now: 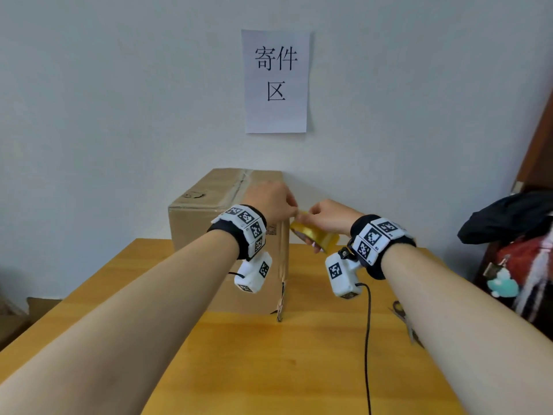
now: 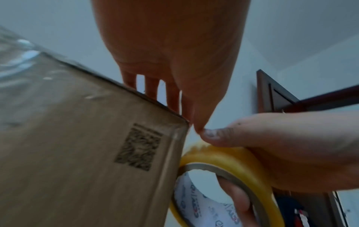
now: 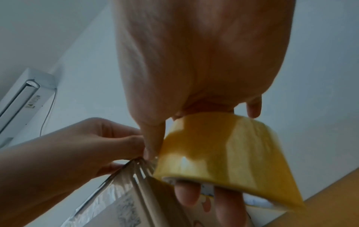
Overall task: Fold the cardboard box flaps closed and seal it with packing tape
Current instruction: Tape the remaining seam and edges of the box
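At the cardboard box (image 1: 209, 217)'s top right corner, the left hand (image 1: 270, 202) pinches the tape end; the right hand (image 1: 329, 218) grips the tape roll (image 1: 314, 235) just beside.

Box (image 1: 209, 223) on table (image 1: 269, 369), against wall; tape roll (image 1: 314, 236) right.

A brown cardboard box (image 1: 209, 211) stands upright on the yellow wooden desk (image 1: 269, 354) against the wall, its top flaps closed and taped along the seam. A yellowish roll of clear packing tape (image 1: 314, 235) hangs tilted beside its upper right corner.
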Demonstrator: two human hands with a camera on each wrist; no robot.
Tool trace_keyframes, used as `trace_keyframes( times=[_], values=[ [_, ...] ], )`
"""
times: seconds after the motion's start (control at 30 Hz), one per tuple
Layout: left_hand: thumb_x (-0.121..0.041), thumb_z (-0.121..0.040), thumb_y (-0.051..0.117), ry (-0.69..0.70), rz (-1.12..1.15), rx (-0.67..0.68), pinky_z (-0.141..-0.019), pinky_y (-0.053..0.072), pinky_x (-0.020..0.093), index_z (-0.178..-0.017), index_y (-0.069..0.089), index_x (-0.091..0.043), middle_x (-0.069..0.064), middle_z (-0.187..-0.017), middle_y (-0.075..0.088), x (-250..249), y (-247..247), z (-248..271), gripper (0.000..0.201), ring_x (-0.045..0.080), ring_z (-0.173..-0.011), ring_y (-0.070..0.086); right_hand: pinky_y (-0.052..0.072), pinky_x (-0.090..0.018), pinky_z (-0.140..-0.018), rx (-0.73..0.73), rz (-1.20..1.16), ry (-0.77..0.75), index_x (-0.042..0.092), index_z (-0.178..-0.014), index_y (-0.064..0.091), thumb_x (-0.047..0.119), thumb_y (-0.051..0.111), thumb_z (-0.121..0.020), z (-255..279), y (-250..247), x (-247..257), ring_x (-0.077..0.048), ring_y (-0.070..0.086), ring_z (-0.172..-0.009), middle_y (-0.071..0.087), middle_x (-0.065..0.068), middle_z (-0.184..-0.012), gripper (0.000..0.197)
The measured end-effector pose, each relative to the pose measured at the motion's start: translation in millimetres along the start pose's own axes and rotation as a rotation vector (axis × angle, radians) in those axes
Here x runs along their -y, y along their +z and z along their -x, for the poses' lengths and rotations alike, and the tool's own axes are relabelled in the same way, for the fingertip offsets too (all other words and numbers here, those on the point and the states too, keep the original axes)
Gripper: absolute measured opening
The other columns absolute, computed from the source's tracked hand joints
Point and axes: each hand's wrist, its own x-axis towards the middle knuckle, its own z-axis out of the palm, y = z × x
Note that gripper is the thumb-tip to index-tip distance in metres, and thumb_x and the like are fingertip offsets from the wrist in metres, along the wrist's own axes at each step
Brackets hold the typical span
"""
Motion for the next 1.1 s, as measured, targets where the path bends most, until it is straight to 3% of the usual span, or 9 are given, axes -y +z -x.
trace_keyframes(
  times=[0.13,0.2,0.27,0.37,0.43,0.5,0.6,0.7,1.1],
  values=[
    [-0.036,-0.083,0.066,0.016,-0.141,-0.020,-0.084,0.046,0.023,-0.113,0.074,-0.033,-0.011,-0.118,0.070,-5.4,-1.6,-8.0,0.031,0.013,-0.109,0.063,0.060,-0.050,-0.078,0.038,-0.008,0.000,0.003,-0.110,0.061,0.032,0.064,-0.094,0.0,-7.0,-7.3,-0.030,0.072,-0.068,0.074,-0.015,-0.081,0.033],
    [-0.037,-0.083,0.066,0.013,-0.136,0.012,-0.088,0.045,0.024,-0.117,0.072,-0.032,-0.010,-0.121,0.068,-5.7,-3.3,-10.9,0.035,0.013,-0.113,0.062,0.058,-0.042,-0.071,0.026,0.038,-0.026,0.004,-0.110,0.062,0.030,0.064,-0.094,-0.1,-9.5,-9.5,-0.029,0.073,-0.069,0.074,-0.012,-0.080,0.031],
    [-0.040,-0.082,0.067,-0.002,-0.129,0.045,-0.090,0.046,0.025,-0.117,0.072,-0.030,-0.009,-0.118,0.070,-4.1,-5.1,-14.3,0.036,0.012,-0.110,0.063,0.053,-0.033,-0.071,-0.019,0.106,-0.049,0.006,-0.111,0.063,0.033,0.063,-0.094,0.6,-11.0,-10.1,-0.025,0.074,-0.068,0.075,-0.004,-0.075,0.032],
    [-0.041,-0.078,0.066,-0.064,-0.139,0.016,-0.080,0.040,0.026,-0.104,0.076,-0.022,-0.005,-0.102,0.074,-2.1,-1.5,-17.0,0.033,0.014,-0.098,0.066,0.045,-0.041,-0.090,-0.138,0.307,-0.086,0.018,-0.109,0.063,0.047,0.064,-0.090,0.5,-10.1,-7.9,-0.010,0.072,-0.060,0.075,0.005,-0.070,0.035],
    [-0.043,-0.076,0.064,-0.092,-0.183,-0.025,-0.080,0.041,0.031,-0.092,0.077,-0.019,-0.002,-0.091,0.075,-4.6,3.6,-17.9,0.032,0.017,-0.090,0.068,0.037,-0.043,-0.092,-0.225,0.449,-0.104,0.022,-0.098,0.066,0.051,0.063,-0.089,-1.1,-8.4,-3.7,-0.008,0.071,-0.058,0.074,0.007,-0.067,0.031],
    [-0.044,-0.076,0.064,-0.115,-0.201,-0.064,-0.089,0.048,0.034,-0.092,0.076,-0.021,-0.004,-0.091,0.073,-7.3,6.7,-18.6,0.030,0.017,-0.090,0.067,0.029,-0.042,-0.088,-0.292,0.591,-0.129,0.024,-0.090,0.069,0.052,0.060,-0.088,-1.5,-6.6,0.8,-0.009,0.069,-0.058,0.073,0.007,-0.064,0.029],
    [-0.045,-0.075,0.069,-0.136,-0.161,-0.085,-0.087,0.049,0.029,-0.098,0.075,-0.025,-0.007,-0.098,0.072,-4.9,6.3,-21.8,0.031,0.015,-0.094,0.066,0.026,-0.040,-0.082,-0.332,0.657,-0.160,0.025,-0.086,0.069,0.052,0.059,-0.088,-2.7,-5.4,2.0,-0.008,0.065,-0.059,0.071,0.006,-0.062,0.029],
    [-0.046,-0.075,0.071,-0.141,-0.153,-0.090,-0.089,0.049,0.029,-0.099,0.075,-0.027,-0.007,-0.101,0.072,-1.6,6.6,-22.2,0.031,0.015,-0.096,0.066,0.029,-0.041,-0.088,-0.337,0.666,-0.183,0.026,-0.083,0.068,0.053,0.059,-0.089,-6.4,-3.1,0.6,-0.007,0.062,-0.062,0.071,0.005,-0.061,0.029],
    [-0.044,-0.072,0.073,-0.200,-0.137,-0.072,-0.060,0.049,0.025,-0.085,0.076,-0.027,-0.009,-0.084,0.071,-8.8,5.7,-23.6,0.022,0.013,-0.082,0.066,0.024,-0.039,-0.080,-0.410,0.718,-0.185,0.026,-0.091,0.071,0.055,0.059,-0.088,-20.1,-2.4,0.2,-0.012,0.062,-0.074,0.070,0.006,-0.063,0.031]
  ],
)
